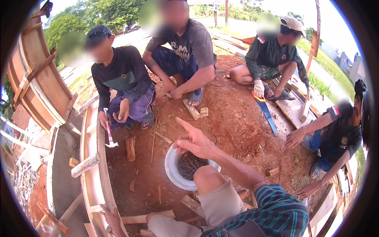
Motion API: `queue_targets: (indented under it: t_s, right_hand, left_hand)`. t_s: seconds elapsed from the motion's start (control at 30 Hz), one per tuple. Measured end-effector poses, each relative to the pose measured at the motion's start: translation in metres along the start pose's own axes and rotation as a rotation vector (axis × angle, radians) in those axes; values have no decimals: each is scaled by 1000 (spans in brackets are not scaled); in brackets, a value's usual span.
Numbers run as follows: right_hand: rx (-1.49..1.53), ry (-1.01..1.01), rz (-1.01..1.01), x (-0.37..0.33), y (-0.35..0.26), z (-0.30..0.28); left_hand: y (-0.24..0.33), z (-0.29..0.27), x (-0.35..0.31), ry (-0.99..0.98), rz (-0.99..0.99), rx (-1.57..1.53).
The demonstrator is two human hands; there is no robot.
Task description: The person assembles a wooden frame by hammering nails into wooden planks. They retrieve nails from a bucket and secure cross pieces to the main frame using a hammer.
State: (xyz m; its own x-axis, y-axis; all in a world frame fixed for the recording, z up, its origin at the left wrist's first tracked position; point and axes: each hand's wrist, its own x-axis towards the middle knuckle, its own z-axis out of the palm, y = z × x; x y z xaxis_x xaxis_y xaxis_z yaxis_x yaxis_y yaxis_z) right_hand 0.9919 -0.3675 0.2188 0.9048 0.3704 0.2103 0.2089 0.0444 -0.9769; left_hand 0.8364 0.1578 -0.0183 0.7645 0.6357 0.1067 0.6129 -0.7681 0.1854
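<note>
While the right hand (196, 141) is pointing, index out and grasping nothing, just above the white bucket (172, 170), the left hand (112, 219) is resting open on the curved plank (96, 173), well left.

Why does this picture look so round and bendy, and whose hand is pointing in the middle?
The camera sits on a person's head and looks down. Its wide lens bends everything. The pointing right hand is that person's own, and it holds nothing. Under it, a white bucket of what look like nails stands on red dirt. The left hand touches a curved wooden form near the bottom edge. Four other people crouch around, and a blue saw lies by one of them.
</note>
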Motion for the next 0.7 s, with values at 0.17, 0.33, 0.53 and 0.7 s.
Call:
queue_targets:
  t_s: [0.17, 0.33, 0.53, 0.7]
  right_hand:
    - [-62, 192, -40, 6, -2, -41]
    - [-24, 331, -76, 1, -6, -52]
    - [-138, 525, -116, -19, -17, -109]
    - [-296, 645, -128, -58, -46, -134]
  left_hand:
    - [32, -39, -15, -186, -71, -48]
    - [-14, -6, -8, 56, 163, -119]
    - [24, -17, -6, -43, 163, -103]
    - [-29, 27, 16, 89, 342, -179]
